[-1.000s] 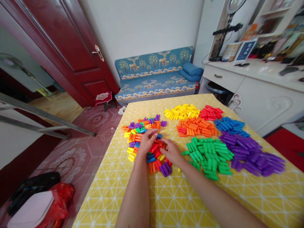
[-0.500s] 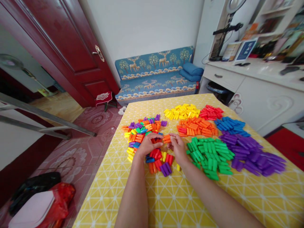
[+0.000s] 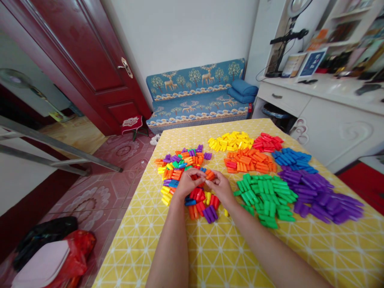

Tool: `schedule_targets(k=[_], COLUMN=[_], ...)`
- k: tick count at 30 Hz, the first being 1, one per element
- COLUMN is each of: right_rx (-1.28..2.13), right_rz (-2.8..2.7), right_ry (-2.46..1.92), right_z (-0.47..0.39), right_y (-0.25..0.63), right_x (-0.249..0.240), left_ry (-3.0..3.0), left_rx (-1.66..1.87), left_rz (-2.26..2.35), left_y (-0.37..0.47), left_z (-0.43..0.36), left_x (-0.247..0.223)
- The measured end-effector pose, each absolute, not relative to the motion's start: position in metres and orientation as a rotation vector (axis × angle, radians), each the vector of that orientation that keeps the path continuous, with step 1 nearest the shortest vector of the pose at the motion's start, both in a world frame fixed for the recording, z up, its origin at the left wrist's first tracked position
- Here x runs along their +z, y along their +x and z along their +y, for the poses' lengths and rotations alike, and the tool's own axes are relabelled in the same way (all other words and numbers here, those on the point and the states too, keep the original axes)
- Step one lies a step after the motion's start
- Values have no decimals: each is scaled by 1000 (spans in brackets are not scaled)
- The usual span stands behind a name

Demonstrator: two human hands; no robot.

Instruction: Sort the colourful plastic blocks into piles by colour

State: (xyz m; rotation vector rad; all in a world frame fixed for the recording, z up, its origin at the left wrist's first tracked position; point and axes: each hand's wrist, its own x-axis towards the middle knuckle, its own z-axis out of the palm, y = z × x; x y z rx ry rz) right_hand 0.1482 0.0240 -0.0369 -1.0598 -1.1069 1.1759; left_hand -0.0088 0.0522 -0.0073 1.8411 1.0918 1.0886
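My left hand [image 3: 188, 183] is over the near part of a mixed pile of small ribbed plastic pieces [image 3: 177, 163], its thumb and fingertips closed against an orange plastic piece [image 3: 209, 175]. From the other side, my right hand [image 3: 221, 187] pinches the same piece, so the fingertips of both hands meet there. Red, blue and yellow pieces lie under and around my left hand. Just below the hands are a purple piece [image 3: 210, 214] and a lone yellow piece [image 3: 226, 212]. The hands partly hide the pile.
Sorted heaps lie to the right on the yellow tablecloth [image 3: 210, 256]: yellow [image 3: 231, 141], red [image 3: 268, 142], orange [image 3: 250, 161], blue [image 3: 292, 159], green [image 3: 265, 196] and purple [image 3: 318, 196]. One red piece [image 3: 231, 164] sits among the orange ones. A patterned sofa [image 3: 198, 92] stands behind.
My right hand has moved slightly left, closer to my left hand. The orange piece between them is now tilted, and the fingertips of both hands have come together on it.
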Motion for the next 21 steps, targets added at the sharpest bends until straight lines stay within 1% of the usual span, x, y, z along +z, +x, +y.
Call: schedule_targets(k=[5, 7, 9, 12, 17, 19, 21], right_rx=[1142, 1065, 881, 486, -67, -218, -290], right_rz=[-1158, -1223, -1373, -1600, -1785, -1853, -1916], right_ry=[-1106, -1156, -1270, -1479, -1872, -2005, -2074], right_z=[21, 16, 13, 21, 70, 88, 99], right_y=[148, 148, 151, 168, 224, 246, 261], right_x=[-35, -29, -18, 7, 39, 41, 39], left_ry=[1708, 1672, 1671, 1706, 1835, 1896, 1939], left_rx=[1104, 1127, 1145, 1159, 1198, 1200, 1192], left_rz=[1071, 1077, 1088, 1121, 1225, 1252, 1261], left_y=[-10, -10, -10, -9, -6, -6, -5], left_z=[54, 56, 57, 58, 57, 57, 57], left_x=[-12, -15, -17, -19, -19, -19, -18])
